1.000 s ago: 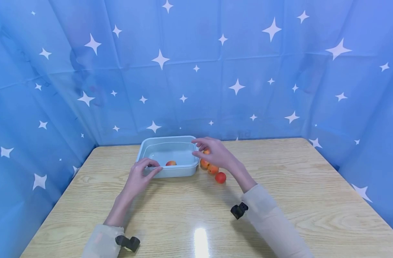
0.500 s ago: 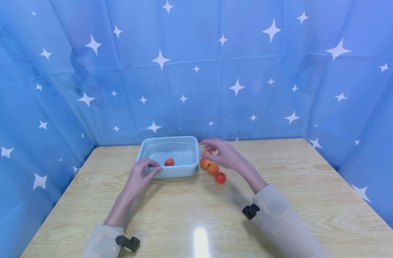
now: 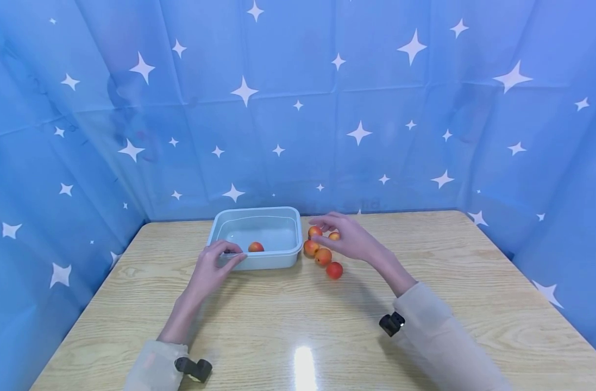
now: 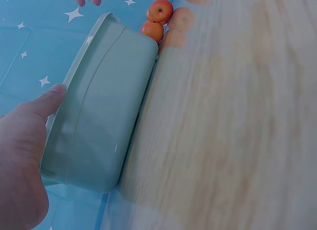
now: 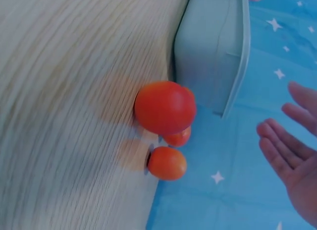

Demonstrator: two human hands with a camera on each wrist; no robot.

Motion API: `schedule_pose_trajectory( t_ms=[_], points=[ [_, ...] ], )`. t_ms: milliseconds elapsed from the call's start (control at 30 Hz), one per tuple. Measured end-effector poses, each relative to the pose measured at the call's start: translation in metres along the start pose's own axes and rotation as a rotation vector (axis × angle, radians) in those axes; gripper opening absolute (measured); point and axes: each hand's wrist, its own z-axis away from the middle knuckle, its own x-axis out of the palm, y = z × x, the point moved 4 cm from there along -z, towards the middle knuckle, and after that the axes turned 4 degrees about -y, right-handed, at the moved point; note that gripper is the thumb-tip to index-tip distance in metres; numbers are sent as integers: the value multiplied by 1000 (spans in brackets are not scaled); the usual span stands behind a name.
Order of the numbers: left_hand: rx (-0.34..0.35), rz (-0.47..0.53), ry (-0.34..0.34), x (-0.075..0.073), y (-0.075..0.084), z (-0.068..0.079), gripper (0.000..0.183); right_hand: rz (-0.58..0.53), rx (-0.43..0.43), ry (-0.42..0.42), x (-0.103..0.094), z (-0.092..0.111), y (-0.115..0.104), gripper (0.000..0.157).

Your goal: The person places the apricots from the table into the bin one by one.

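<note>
since a second ago the right hand (image 3: 349, 239) has left the tub (image 3: 219, 228), fingers loose over the fruits (image 3: 322, 255) at centre; left hand (image 3: 212, 269) grips the rim.

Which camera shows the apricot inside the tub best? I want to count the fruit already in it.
The head view: it looks down into the tub, where one apricot lies near the front wall by the left hand. Both wrist views show only the tub's outer wall, so its inside is hidden.
</note>
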Motion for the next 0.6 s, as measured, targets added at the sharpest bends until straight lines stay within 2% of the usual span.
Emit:
schedule_pose_trajectory(
  t_ms=[233, 600],
  points=[
    [-22, 4, -7, 0, 0, 0, 14, 50, -20, -19, -1, 4, 1, 40],
    [3, -14, 0, 0, 0, 0, 12, 82, -31, -100, 1, 12, 7, 39]
  ],
)
